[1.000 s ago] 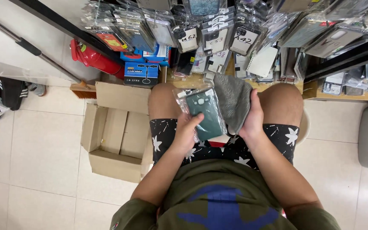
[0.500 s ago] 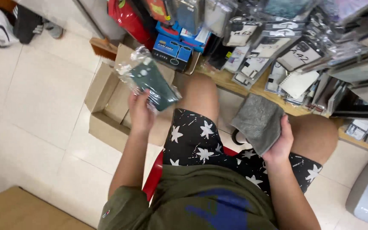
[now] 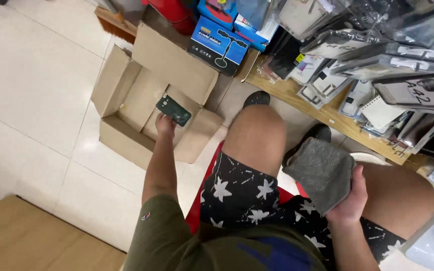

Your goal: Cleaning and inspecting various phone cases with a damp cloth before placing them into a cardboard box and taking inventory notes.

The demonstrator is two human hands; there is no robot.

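Cardboard box (image 3: 126, 95): stands open on the tiled floor, flaps spread; interior shows bare cardboard beneath the case.
Grey cloth (image 3: 322, 170): rests between the knees, gripped from below by the right hand (image 3: 350, 200).
Blue box (image 3: 218, 45): lies beside the cardboard box, under the wooden shelf (image 3: 327, 113) of bagged cases.
Dark green phone case (image 3: 174, 110): pinched at one end by the left hand (image 3: 165, 123), held inside the box opening.
Change: half a second earlier the case was raised above the box in a clear bag; the left arm is now lowered into the box.

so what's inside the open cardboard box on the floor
Inside the open brown cardboard box, only the left hand holding a dark green packaged phone case shows; the bottom beneath them is covered.
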